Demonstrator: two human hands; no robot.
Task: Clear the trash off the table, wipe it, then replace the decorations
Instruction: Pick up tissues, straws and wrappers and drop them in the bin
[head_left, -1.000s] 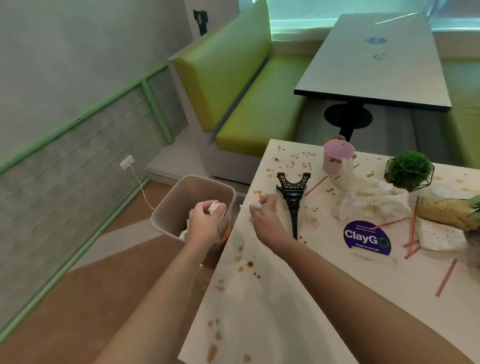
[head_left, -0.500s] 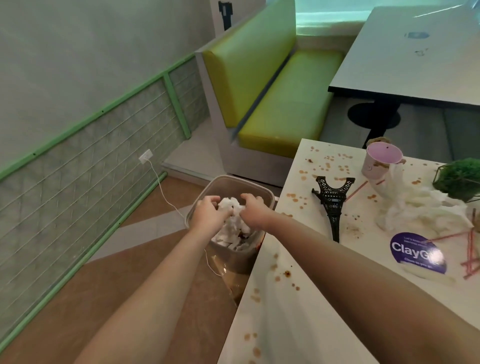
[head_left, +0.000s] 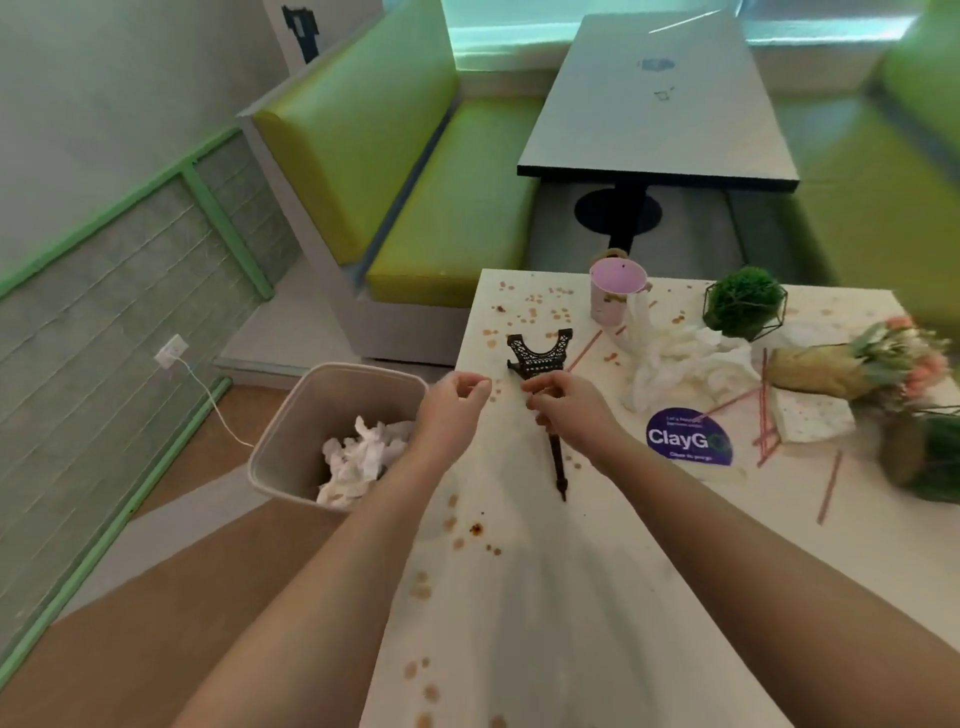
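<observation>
The white table (head_left: 571, 597) is spotted with brown stains. A beige trash bin (head_left: 291, 431) stands on the floor at its left edge, with crumpled white tissues (head_left: 358, 457) inside. My left hand (head_left: 452, 415) hovers over the table's left edge, empty, fingers loosely curled. My right hand (head_left: 566, 410) hangs over a black Eiffel Tower model (head_left: 543, 374) lying flat, fingers apart and holding nothing. A heap of crumpled tissue (head_left: 680, 369) lies further right, with red straws (head_left: 763, 410) scattered around it.
A pink cup (head_left: 615, 296) and a green ball plant in a wire frame (head_left: 743, 309) stand at the far edge. A wrapped flower bouquet (head_left: 857, 364), a spotted napkin (head_left: 810, 421) and a purple ClayGo sticker (head_left: 685, 436) are on the right. Green benches and a grey table (head_left: 660, 104) lie beyond.
Both hands dropped tissue into the bin and have come back over the table, now empty. The view has swung back to the right.
</observation>
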